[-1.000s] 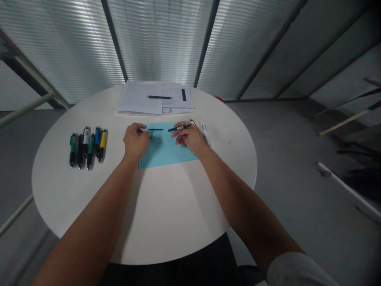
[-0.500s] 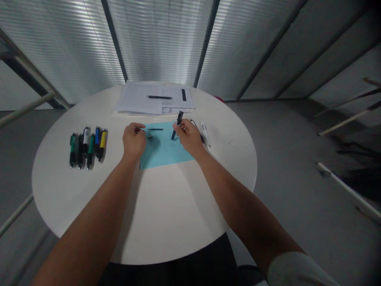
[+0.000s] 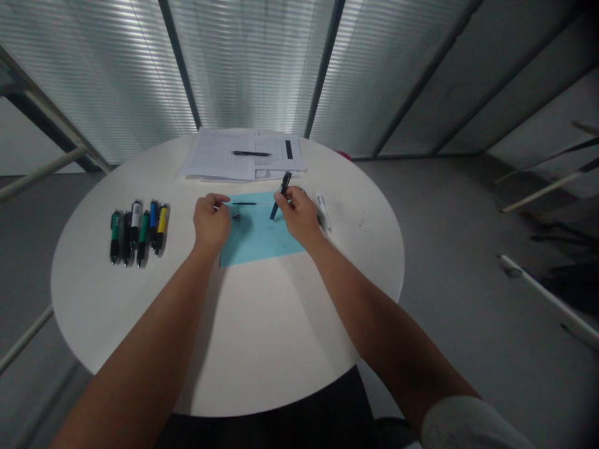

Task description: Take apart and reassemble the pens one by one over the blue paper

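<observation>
Frosted, slatted glass wall (image 3: 253, 62) across the far side, grey floor (image 3: 468, 206) around, pale rods (image 3: 547, 299) lying on it to the right. Round white bench (image 3: 262, 324) in the middle of the view, both forearms reaching in over its near edge. Near its far edge, a stack of papers (image 3: 219, 156) with a black pen (image 3: 251, 153) lying across the top. Off to the left, a row of pens (image 3: 136, 232) side by side (green, white, blue and yellow among them). Just beyond the right hand (image 3: 299, 218), a lone white pen (image 3: 322, 212).

Under both hands, a blue sheet (image 3: 257, 246), with a thin black rod (image 3: 244, 203) and a small grey part (image 3: 235, 215) lying on it. Left hand (image 3: 211, 221) low at the sheet's left side, fingers loosely curled, just beside that small part; probably holding nothing, though the fingers hide too much to be sure. Right hand half closed, pinching a dark pen (image 3: 281, 194) above the sheet, long axis steeply tilted, lower end toward the sheet, upper end toward the papers.

Main risk: a fingertip slip dropping the pen, or a careless left-hand move knocking the small part away.
</observation>
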### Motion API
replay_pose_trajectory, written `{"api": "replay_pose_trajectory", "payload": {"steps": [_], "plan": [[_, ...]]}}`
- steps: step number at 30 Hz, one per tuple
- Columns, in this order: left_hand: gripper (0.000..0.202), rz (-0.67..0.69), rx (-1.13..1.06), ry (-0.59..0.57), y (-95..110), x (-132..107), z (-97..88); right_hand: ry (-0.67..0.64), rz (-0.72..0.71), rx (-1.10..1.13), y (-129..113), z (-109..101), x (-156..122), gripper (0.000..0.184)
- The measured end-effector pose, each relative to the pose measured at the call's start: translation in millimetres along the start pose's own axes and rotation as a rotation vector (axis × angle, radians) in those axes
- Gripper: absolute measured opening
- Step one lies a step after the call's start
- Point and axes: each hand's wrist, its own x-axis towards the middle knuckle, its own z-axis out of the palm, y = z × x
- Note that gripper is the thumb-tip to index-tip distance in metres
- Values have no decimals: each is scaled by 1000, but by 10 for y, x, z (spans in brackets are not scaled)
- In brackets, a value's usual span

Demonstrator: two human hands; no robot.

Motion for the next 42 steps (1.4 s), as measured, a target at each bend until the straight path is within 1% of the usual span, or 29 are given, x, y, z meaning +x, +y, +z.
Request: {"api": "replay_pose_trajectory", "payload": {"steps": [3, 7, 8, 10, 15, 17, 20, 21, 23, 25, 27, 29, 30, 32, 37, 40, 42], "plan": [[20, 35, 60, 26, 47, -23, -4, 8, 108, 99, 2, 1, 10, 34], [20, 38, 167, -52, 98, -40, -12, 4, 221, 277, 20, 22, 19, 34], [20, 44, 203, -69, 111, -46, -14, -4, 237, 323, 22, 29, 20, 36], [22, 66, 281, -104, 135, -62, -15, -30, 255, 400, 25, 44, 20, 43], [21, 140, 439, -171, 159, -116, 1, -72, 232, 479, 50, 73, 28, 38], [18, 168, 452, -183, 148, -125, 11, -61, 247, 470, 62, 75, 28, 42], [16, 182, 443, -189, 122, -118, 24, -36, 250, 366, 73, 64, 16, 58], [15, 183, 443, -190, 116, -113, 28, -42, 232, 306, 75, 59, 8, 62], [17, 193, 444, -194, 110, -107, 35, -100, 181, 165, 75, 48, -12, 61], [19, 215, 437, -196, 112, -109, 40, -191, 130, 19, 72, 41, -29, 55], [21, 246, 420, -193, 120, -119, 42, -266, 76, -132, 67, 39, -38, 40], [22, 280, 401, -188, 128, -132, 41, -301, 20, -274, 61, 40, -39, 22], [22, 298, 390, -191, 131, -137, 39, -309, -6, -334, 56, 40, -38, 18], [22, 335, 353, -219, 132, -144, 38, -314, -46, -419, 43, 37, -35, 19], [21, 409, 194, -349, 117, -151, 64, -320, -90, -481, -14, 22, -37, 25], [21, 423, 130, -373, 129, -168, 83, -320, -100, -432, -43, 30, -39, 31], [19, 430, 102, -382, 154, -184, 82, -357, -121, -390, -53, 43, -42, 34]]}}
